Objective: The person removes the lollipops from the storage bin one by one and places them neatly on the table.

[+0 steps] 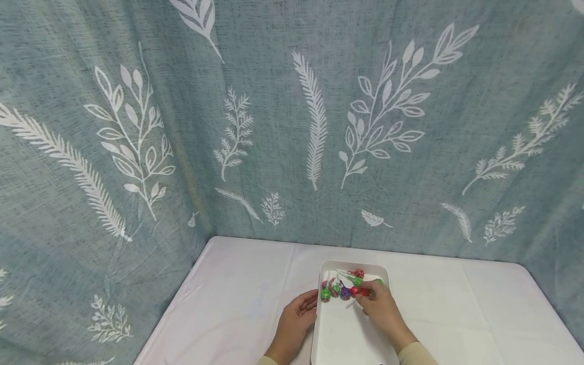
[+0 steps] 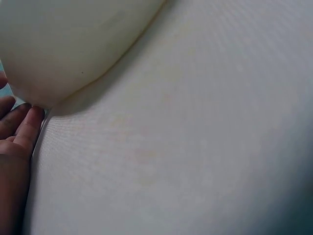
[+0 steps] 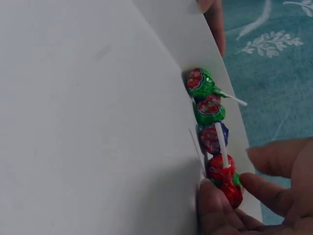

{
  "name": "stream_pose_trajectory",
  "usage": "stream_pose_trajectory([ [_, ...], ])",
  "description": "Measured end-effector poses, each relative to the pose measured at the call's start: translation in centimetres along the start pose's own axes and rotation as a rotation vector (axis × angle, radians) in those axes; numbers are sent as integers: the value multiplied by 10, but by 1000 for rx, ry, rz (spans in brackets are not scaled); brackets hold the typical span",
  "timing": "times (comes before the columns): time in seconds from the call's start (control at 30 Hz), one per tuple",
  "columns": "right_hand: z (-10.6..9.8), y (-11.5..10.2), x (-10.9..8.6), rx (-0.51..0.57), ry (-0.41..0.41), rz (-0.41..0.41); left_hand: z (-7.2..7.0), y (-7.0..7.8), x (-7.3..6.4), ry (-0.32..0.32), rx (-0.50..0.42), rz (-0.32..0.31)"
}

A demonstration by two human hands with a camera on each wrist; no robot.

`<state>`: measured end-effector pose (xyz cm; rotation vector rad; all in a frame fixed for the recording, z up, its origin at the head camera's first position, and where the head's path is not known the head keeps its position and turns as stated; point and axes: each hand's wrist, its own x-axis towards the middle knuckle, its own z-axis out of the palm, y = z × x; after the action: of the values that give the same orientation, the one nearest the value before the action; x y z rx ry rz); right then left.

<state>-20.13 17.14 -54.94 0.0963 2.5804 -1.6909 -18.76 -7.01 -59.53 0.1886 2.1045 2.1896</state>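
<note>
Inside a shallow white tray (image 1: 337,334), several wrapped lollipops lie bunched toward the far end. My right hand (image 1: 383,312) reaches into the tray and pinches a red lollipop (image 3: 232,196) between its fingers. Another red lollipop (image 3: 221,165) with a white stick sits right beside it. In the right wrist view, a blue-purple lollipop (image 3: 213,138) and two green-and-red ones, the farther a green lollipop (image 3: 199,83), line up along the tray wall. My left hand (image 1: 294,322) rests against the tray's left side, fingers loosely bent, fingertips at the rim.
A white cloth (image 1: 246,304) covers the table around the tray. Behind and to the left hangs a blue-green curtain (image 1: 274,126) with white leaf prints, meeting the table's far edge. More lollipops, including a red one (image 1: 359,274), lie at the tray's far end.
</note>
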Motion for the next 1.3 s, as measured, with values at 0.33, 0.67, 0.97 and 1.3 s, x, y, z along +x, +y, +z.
stream_pose_trajectory([
  [0.33, 5, 4, 4, -58, 35, 26, 1, 4, -2, -6, 4, 9],
  [0.67, 6, 5, 4, -87, 50, 49, 2, 3, -1, 6, 13, -6],
  [0.97, 8, 4, 2, -20, 33, 83, 0, 2, -3, 6, 5, 0],
  [1.3, 8, 0, 1, 35, 37, 78, -2, 1, -1, 8, 7, 0],
])
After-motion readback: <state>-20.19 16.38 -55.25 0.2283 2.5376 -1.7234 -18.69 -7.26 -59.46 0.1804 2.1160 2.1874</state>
